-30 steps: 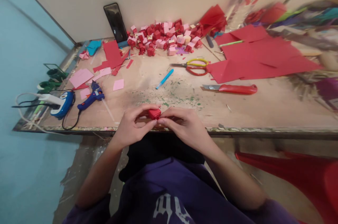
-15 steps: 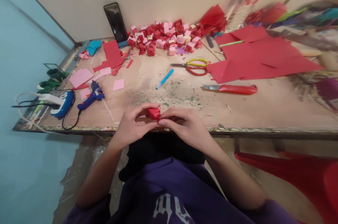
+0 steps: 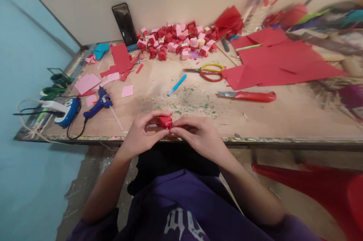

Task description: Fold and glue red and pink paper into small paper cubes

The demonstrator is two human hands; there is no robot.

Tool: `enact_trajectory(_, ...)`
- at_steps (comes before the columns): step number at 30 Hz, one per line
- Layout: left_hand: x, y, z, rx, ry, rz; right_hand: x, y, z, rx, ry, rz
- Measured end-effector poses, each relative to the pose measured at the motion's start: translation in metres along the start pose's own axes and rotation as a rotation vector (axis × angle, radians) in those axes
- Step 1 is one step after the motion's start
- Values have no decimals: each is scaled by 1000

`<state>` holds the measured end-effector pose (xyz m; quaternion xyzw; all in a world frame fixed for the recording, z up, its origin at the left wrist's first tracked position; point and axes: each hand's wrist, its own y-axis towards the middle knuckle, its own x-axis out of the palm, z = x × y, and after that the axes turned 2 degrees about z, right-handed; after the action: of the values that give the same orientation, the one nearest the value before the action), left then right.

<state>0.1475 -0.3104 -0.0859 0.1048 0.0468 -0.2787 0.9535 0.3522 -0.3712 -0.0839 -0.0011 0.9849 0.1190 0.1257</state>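
At the near edge of the wooden table point(image 3: 283, 120) both my hands pinch one small red paper cube point(image 3: 165, 122). My left hand point(image 3: 143, 135) curls round its left side, fingers closed over the top. My right hand point(image 3: 198, 135) grips its right side with thumb and fingertips. The cube sits just above the table surface, partly hidden by my fingers.
A heap of red and pink cubes point(image 3: 176, 40) lies at the back by a leaning phone point(image 3: 124, 24). Scissors point(image 3: 205, 70), a blue pen point(image 3: 176, 84), a red-handled knife point(image 3: 249, 95), red paper sheets point(image 3: 280, 63), a blue glue gun point(image 3: 98, 105) and pink scraps point(image 3: 86, 82) lie around.
The cube has turned slightly between my fingertips; my hands stay in the same spot at the table edge.
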Motion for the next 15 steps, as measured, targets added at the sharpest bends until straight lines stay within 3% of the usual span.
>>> enact_trajectory(15, 0, 2, 3, -32, -18, 11, 0, 0, 0, 22, 8, 6)
